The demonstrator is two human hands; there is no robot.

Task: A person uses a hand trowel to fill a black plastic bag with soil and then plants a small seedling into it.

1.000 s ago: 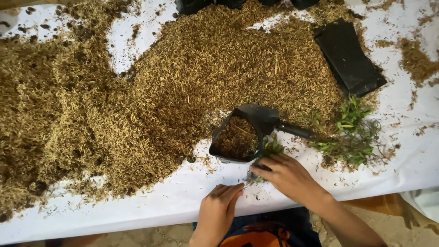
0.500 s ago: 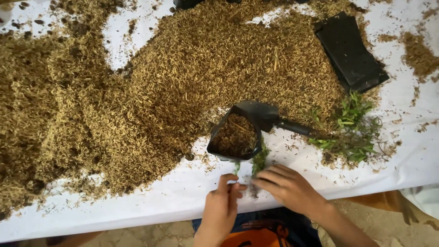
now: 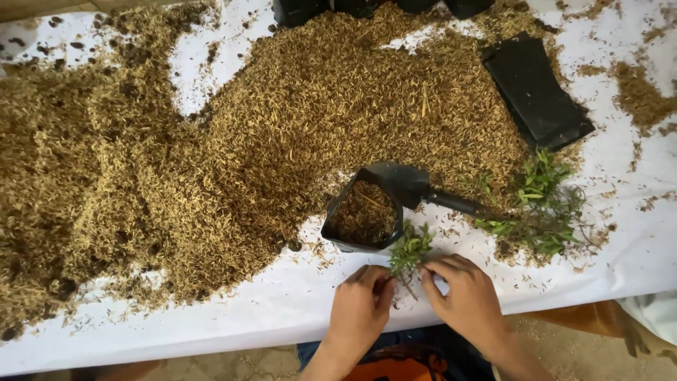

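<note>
Head cam: a small green seedling (image 3: pixel 409 252) is pinched between left hand (image 3: pixel 361 310) & right hand (image 3: pixel 462 300) at table's (image 3: pixel 211 328) near edge. Just beyond, a husk-filled black grow bag (image 3: pixel 363 219) is seen w/ black scoop (image 3: pixel 409 185); further seedlings (image 3: pixel 539 208) to its right, husk pile (image 3: pixel 247 141) behind.

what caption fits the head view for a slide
Both hands, left hand and right hand, hold a green seedling beside a filled black grow bag.

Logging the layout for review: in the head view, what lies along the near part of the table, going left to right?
Big heap of brown husks → black grow bag → small seedling held between the left hand and right hand → pile of green seedlings.
</note>
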